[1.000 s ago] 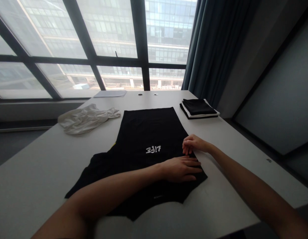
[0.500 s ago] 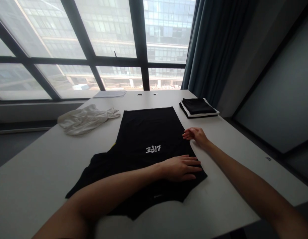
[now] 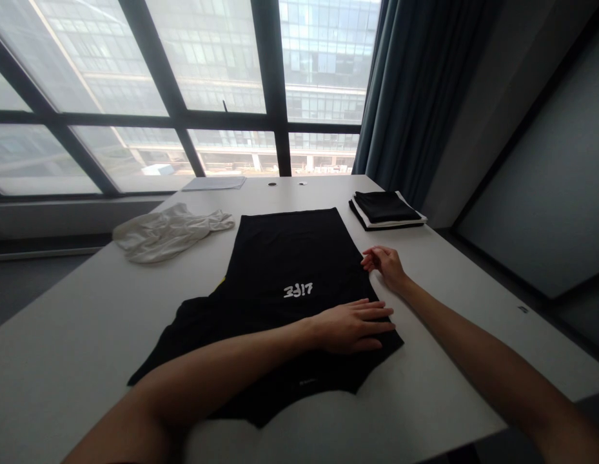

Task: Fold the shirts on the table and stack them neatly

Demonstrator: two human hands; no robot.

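A black T-shirt [image 3: 280, 251] lies spread on the white table, its neckline towards me and white "LIFE" lettering upside down on it. My left hand [image 3: 352, 327] rests flat on the shirt near its right sleeve, fingers stretched out and slightly apart. At the shirt's right side edge, below the sleeve, my right hand [image 3: 383, 265] has its fingers curled together on the fabric. The exact grip of those fingertips is partly hidden. My left forearm crosses over the lower part of the shirt and covers some of it.
A crumpled whitish garment [image 3: 171, 233] lies at the left of the table [image 3: 86, 328]. Folded black and white clothes [image 3: 386, 207] are stacked at the back right. Papers [image 3: 215, 183] lie at the far edge, before the windows. A dark curtain [image 3: 415, 90] hangs behind the stack.
My right hand has shifted slightly right, and its fingers have gone from stretched to curled at the shirt's edge. My left hand has slid a touch to the right; the shirt looks unmoved.
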